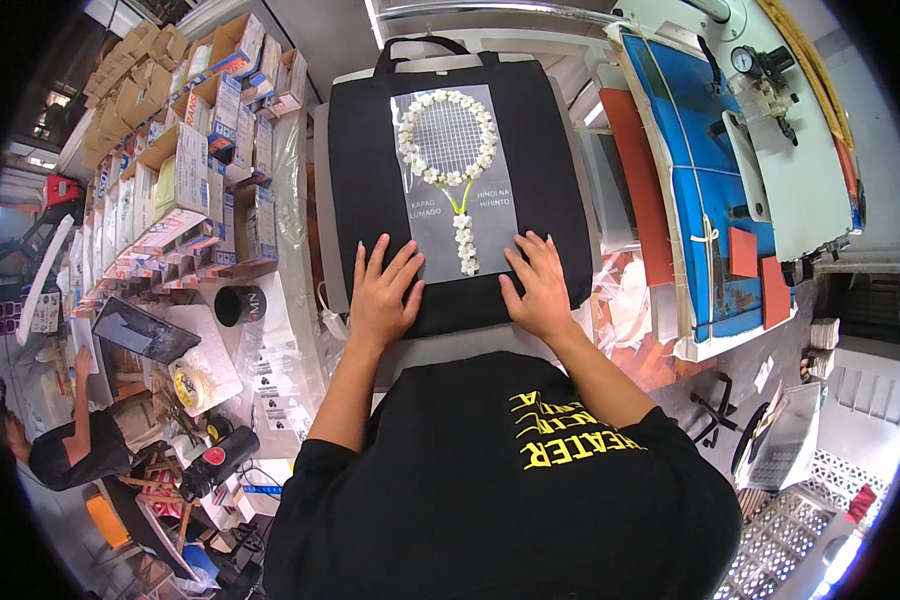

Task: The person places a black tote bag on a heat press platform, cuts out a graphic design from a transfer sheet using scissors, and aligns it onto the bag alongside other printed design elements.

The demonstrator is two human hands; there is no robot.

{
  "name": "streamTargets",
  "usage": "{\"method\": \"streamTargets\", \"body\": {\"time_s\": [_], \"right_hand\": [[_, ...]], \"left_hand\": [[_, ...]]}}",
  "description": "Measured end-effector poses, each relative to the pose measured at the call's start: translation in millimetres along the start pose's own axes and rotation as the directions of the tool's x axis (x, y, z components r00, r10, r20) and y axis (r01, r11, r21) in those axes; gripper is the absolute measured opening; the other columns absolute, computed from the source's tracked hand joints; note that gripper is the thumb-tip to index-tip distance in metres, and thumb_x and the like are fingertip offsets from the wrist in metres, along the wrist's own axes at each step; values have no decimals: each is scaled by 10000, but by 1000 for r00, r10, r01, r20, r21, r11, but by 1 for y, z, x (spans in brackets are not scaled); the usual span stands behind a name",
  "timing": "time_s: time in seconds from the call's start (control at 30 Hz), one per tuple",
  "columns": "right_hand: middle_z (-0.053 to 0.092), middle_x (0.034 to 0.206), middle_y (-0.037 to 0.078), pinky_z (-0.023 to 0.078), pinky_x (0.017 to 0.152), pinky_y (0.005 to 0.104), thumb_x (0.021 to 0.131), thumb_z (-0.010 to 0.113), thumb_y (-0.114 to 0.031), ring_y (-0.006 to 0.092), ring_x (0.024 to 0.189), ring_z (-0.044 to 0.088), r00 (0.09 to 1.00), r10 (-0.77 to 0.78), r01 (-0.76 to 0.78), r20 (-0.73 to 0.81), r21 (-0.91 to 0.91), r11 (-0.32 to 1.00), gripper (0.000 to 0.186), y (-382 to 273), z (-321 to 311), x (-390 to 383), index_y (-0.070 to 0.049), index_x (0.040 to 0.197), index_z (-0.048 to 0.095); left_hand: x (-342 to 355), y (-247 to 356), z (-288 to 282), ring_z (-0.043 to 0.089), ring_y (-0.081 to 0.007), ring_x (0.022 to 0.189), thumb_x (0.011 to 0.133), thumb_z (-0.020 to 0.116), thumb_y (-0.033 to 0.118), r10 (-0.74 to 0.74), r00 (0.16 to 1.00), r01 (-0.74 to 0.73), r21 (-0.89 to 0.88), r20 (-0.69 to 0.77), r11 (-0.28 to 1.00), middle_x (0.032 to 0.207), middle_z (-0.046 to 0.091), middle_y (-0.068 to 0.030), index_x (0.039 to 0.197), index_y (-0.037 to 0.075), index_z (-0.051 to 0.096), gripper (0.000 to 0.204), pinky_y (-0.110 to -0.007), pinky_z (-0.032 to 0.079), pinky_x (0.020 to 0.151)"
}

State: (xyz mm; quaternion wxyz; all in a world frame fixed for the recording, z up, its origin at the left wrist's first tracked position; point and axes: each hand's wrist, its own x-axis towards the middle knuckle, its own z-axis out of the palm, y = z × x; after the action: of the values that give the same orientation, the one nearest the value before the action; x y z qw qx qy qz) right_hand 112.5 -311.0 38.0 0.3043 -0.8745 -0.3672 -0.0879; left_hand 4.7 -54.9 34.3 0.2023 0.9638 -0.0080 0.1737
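Note:
A black tote bag [365,160] lies flat on a light platen [322,215], its handles [400,52] at the far end. On its middle rests a clear film sheet [515,190] with a printed racket made of white flowers [464,230] with a green fork and small lettering. My left hand [382,295] lies on the bag at the sheet's lower left corner, fingers spread. At the lower right corner my right hand [540,290] lies likewise, fingers stretched forward. Neither hand grips anything.
Stacked cardboard boxes [180,190] fill a table at left, with a black mug [238,305] and a tablet [145,330]. A seated person [80,430] is beyond. At right stand a blue panel [705,200] with orange pads and a machine with a pressure gauge [742,60].

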Motion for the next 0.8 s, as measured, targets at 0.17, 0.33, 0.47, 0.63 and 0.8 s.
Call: {"method": "streamTargets", "body": {"time_s": [0.17,0.33,0.47,0.63,0.8], "right_hand": [[587,1329,188,319,1169,550,815,724,-140,391,1324,504,1000,-6,6,-2,10,1000,393,0,-1,0,-14,1182,661],[593,1272,184,368,1076,520,820,739,-173,377,1250,532,999,37,-36,26,-29,999,307,-6,-8,11,-28,1081,670],[552,1286,165,343,1022,527,831,746,-224,361,1232,492,986,164,-166,-40,-66,984,239,1,-27,33,-67,993,670],[685,1054,118,480,923,441,804,748,-65,330,1078,615,790,-54,-234,-611,-381,894,81,57,-182,28,-100,863,706],[667,1124,174,465,944,484,1015,562,-303,374,1091,594,610,40,-621,-791,-447,643,319,144,-332,-43,-12,1066,681]], "left_hand": [[-2,3,-2,411,-342,1421,843,722,173,-9,1000,9,8,0,1000,1409,588,-22,1226,129,672,388,-590,242,1191],[12,10,-9,441,-342,1341,808,721,152,-72,997,73,-67,19,995,1307,608,-35,1119,116,681,316,-595,232,1178],[34,3,-2,481,-327,1222,776,718,140,-180,982,188,-164,66,968,1155,632,-37,959,112,692,187,-568,258,1137],[20,3,-11,564,-281,1104,818,706,120,-275,954,249,-191,-123,950,1094,652,-47,905,109,705,87,-493,315,1093],[-18,15,3,577,-304,1187,842,725,126,-198,964,183,-98,-178,978,1185,655,-91,1093,82,725,254,-553,341,1117]]}}
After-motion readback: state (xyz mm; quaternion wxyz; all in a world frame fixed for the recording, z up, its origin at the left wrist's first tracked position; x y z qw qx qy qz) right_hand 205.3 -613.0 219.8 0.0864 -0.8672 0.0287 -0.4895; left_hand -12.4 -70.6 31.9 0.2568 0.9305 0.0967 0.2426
